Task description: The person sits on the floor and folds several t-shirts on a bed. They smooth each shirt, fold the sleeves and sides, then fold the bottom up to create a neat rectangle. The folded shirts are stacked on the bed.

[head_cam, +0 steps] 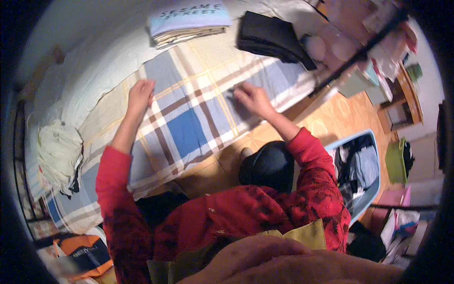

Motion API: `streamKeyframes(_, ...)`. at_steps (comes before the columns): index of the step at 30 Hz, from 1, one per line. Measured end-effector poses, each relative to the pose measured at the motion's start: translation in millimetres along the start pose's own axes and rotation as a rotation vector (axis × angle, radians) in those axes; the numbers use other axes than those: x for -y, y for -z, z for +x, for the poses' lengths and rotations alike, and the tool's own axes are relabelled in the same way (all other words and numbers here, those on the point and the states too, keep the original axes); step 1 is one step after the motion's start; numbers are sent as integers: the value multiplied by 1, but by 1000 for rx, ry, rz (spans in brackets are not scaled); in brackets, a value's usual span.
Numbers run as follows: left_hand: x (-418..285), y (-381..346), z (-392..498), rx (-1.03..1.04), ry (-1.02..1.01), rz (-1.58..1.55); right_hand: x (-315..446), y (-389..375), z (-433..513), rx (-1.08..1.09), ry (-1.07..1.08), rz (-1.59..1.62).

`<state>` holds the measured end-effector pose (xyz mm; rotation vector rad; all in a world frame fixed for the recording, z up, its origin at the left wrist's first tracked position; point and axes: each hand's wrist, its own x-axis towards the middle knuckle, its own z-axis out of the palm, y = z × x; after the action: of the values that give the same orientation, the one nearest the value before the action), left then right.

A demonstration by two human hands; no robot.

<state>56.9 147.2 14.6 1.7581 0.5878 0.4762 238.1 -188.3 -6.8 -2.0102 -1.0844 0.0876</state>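
My left hand (141,93), fingers curled in, is over a plaid bed sheet (186,133) in blue, white, brown and cream; no object shows in it. To the right, my right hand (253,99) hovers above the same sheet with a shadow beneath it. Its fingers are bent and blurred, and I see nothing held. Beyond both hands lies a stack of folded clothes (191,25), its pale top piece bearing printed lettering. Beside that stack rests a folded black garment (267,37). A crumpled pale green cloth (60,152) lies on the bed at the left.
A light blue plastic tub (376,170) of clothes stands on the tiled floor (326,113) at right, with a green bin (395,161) behind it. A dark bed-frame bar (354,64) slants across the upper right. An orange and black bag (85,254) sits lower left.
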Motion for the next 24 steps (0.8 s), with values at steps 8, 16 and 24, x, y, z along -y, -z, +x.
streamKeyframes(8, 12, -30, -159, 2, 105, -93, -27, -14, -37, 144, -126, 219)
streamKeyframes(16, 44, -61, -244, -96, 87, -127, -27, -35, -39, -77, -71, 38)
streamKeyframes(24, 78, -90, -271, -84, 149, -123, -20, -40, -39, -167, -151, -111)
